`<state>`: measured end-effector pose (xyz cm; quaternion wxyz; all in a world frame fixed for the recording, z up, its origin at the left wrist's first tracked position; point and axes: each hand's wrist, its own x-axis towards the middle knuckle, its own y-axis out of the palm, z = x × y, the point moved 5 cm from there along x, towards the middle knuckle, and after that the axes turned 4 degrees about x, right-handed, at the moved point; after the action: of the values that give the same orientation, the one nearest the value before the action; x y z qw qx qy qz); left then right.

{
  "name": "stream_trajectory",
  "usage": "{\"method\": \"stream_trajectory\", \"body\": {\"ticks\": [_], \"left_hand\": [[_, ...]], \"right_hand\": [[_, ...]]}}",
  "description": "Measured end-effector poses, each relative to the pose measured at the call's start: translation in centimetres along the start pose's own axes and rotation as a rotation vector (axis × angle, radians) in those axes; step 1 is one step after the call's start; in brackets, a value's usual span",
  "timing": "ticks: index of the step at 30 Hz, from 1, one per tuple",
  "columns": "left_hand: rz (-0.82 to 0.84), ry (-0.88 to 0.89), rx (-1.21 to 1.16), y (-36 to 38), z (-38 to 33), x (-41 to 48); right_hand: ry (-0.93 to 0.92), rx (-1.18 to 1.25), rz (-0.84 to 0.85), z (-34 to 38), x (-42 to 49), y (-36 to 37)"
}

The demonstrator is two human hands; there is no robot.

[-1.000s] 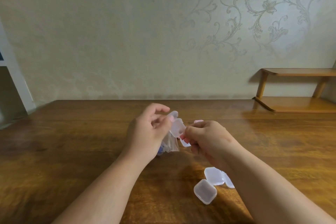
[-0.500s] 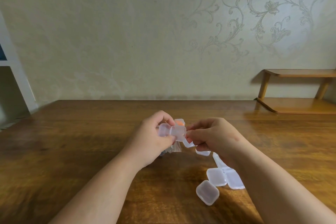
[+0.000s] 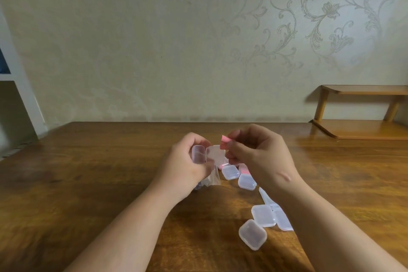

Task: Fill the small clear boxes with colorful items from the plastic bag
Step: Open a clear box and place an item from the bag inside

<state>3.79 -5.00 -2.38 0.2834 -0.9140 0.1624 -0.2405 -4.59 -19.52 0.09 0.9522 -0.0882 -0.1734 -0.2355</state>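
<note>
The right hand [image 3: 256, 154] pinches a pink item [image 3: 225, 141] just above the open clear box [image 3: 206, 154]. The left hand [image 3: 187, 165] grips that box together with the plastic bag [image 3: 213, 178] below it. This looks like the filling step, and next the item needs lowering inside. The bag's contents are hard to make out.

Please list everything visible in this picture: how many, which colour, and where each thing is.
open small box: one, clear, in the left hand
pink item: one, pink, pinched in the right hand, just above the open small box
small boxes: at least five, clear, on the table near the right forearm
plastic bag: one, clear, below the left palm
table: one, brown wood, foreground
wooden shelf: one, light brown, far right by the wall
wall: beige, with scroll pattern at right
left hand: one, holds the open small box
right hand: one, pinches the pink item
</note>
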Motion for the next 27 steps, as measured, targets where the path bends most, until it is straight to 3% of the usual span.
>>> {"method": "stream_trajectory", "body": {"ticks": [6,11,18,24,27], "left_hand": [[-0.016,-0.01,-0.095,0.3,0.0,-0.1],[-0.033,-0.06,-0.148,0.2,0.3,0.0],[-0.011,-0.066,-0.172,0.3,0.4,0.0],[0.018,-0.039,-0.194,0.7,0.3,0.0],[0.012,-0.044,-0.199,0.7,0.2,0.0]], "right_hand": [[-0.123,-0.367,0.042,-1.0,-0.2,0.9],[-0.25,-0.542,-0.015,-0.7,-0.4,1.3],[-0.114,-0.514,-0.063,-1.3,-0.2,1.2],[0.184,-0.073,-0.026,-1.8,-0.1,0.5],[0.099,-0.25,-0.007,-1.5,0.1,0.2]]}}
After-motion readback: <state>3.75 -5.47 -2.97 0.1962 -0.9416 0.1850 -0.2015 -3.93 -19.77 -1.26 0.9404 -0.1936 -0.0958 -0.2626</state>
